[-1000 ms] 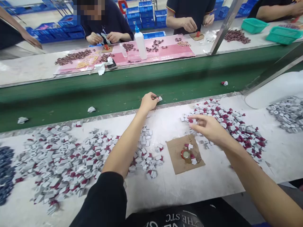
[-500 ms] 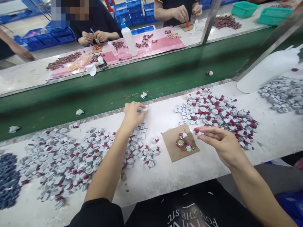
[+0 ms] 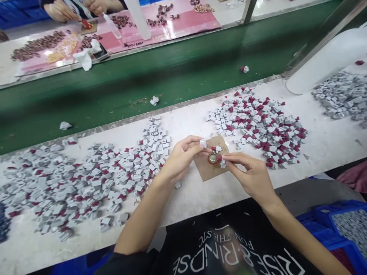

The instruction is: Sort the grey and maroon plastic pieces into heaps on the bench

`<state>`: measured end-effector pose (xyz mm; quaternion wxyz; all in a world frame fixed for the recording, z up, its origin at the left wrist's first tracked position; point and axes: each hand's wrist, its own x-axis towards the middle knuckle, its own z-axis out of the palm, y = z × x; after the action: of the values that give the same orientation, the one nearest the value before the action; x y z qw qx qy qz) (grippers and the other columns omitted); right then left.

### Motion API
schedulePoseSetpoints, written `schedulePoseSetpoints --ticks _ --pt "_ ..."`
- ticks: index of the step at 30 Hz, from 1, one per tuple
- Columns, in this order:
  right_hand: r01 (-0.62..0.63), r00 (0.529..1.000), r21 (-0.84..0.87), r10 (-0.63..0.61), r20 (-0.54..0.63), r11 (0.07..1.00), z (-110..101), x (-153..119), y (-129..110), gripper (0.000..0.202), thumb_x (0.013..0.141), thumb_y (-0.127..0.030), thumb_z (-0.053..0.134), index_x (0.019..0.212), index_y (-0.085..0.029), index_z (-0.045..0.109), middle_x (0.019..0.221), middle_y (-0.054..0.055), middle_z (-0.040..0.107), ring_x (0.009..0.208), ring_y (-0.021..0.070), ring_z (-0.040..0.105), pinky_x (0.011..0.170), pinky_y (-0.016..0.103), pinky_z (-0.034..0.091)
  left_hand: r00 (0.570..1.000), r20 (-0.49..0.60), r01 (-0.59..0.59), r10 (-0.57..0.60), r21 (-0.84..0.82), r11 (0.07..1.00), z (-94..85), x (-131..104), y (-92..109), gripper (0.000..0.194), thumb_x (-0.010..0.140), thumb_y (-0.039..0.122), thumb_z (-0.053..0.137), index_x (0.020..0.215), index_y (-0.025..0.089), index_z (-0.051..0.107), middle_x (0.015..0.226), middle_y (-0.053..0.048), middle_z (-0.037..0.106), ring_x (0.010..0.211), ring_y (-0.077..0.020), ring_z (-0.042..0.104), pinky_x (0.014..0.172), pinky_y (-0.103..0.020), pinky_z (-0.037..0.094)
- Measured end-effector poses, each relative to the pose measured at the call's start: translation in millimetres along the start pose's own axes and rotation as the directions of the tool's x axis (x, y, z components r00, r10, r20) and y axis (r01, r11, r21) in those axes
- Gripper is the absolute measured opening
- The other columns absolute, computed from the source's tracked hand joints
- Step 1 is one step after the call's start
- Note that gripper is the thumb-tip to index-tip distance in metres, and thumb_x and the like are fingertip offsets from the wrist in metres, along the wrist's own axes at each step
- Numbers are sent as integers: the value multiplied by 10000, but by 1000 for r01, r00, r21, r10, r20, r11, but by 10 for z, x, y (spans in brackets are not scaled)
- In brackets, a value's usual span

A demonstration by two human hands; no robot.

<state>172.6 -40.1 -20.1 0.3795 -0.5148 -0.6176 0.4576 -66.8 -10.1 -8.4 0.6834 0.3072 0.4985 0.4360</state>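
In the head view, a maroon-and-white piece (image 3: 220, 159) sits at the right hand's (image 3: 254, 172) fingertips, just beside the round cap (image 3: 212, 157) on cardboard (image 3: 205, 172). Its maroon end faces the cap. The right hand pinches it; the left hand (image 3: 182, 156) grips a pale block (image 3: 203, 143), long axis unclear.

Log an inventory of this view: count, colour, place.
Cardboard: one, brown, near table
Round cap: one, red rimmed, on cardboard
Mixed heaps: two, whitish and dark red, flanking cardboard
Plain heap: one, grey, far right
Dark heap: one, bluish, left edge
Container: one, white, right
Belt: one, green, between tables
Loose pieces: at least three, mostly whitish, belt
Far heaps: several, mostly brown, far table
Bottles: two, whitish, far table
Crates: several, blue, picture edges
Co-worker's hands: two, top left
Left hand: one, pinching whitish piece
Right hand: one, pinching part-red piece
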Motion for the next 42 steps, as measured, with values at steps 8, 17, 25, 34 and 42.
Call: schedulePoseSetpoints --ticks 8,17,25,34,42 --pt "65 998 -50 -65 8 997 78 28 52 161 1040 -267 781 1075 -329 926 1109 46 916 1083 317 876 972 519 741 1000 -6 -2 1 -35 999 -7 -45 -50 341 876 384 980 1071 170 800 1017 -104 865 955 -238 845 1020 -415 673" --pt "91 996 -40 -90 11 995 95 55 30 178 1037 -211 755 1052 -306 904 1082 45 914 1033 287 874 926 475 733 990 -78 -102 115 156 982 -21 -43 -96 284 891 374 956 1064 204 809 978 -70 841 967 -234 813 1004 -399 656" --pt "12 999 91 -10 -30 996 53 128 -53 113 996 -244 819 1028 -296 914 1050 50 905 983 263 857 844 422 717 986 -56 -139 155 226 964 6 -32 -17 281 913 361 944 1098 204 803 982 -71 856 985 -238 821 976 -386 669" --pt "-189 972 658 233 21 729 -71 410 -61 221 806 -419 1050 948 -341 901 1022 -6 881 998 239 840 987 463 717 969 83 -243 231 178 954 284 22 96 295 973 389 904 1147 185 783 1038 -83 860 1011 -230 832 946 -360 676" --pt "-183 966 628 256 -26 756 -60 412 -56 258 770 -452 1064 925 -323 903 989 7 862 979 238 826 954 452 722 963 128 -256 238 152 955 338 67 75 237 985 331 877 1137 181 772 1024 -67 860 928 -193 827 854 -310 677"
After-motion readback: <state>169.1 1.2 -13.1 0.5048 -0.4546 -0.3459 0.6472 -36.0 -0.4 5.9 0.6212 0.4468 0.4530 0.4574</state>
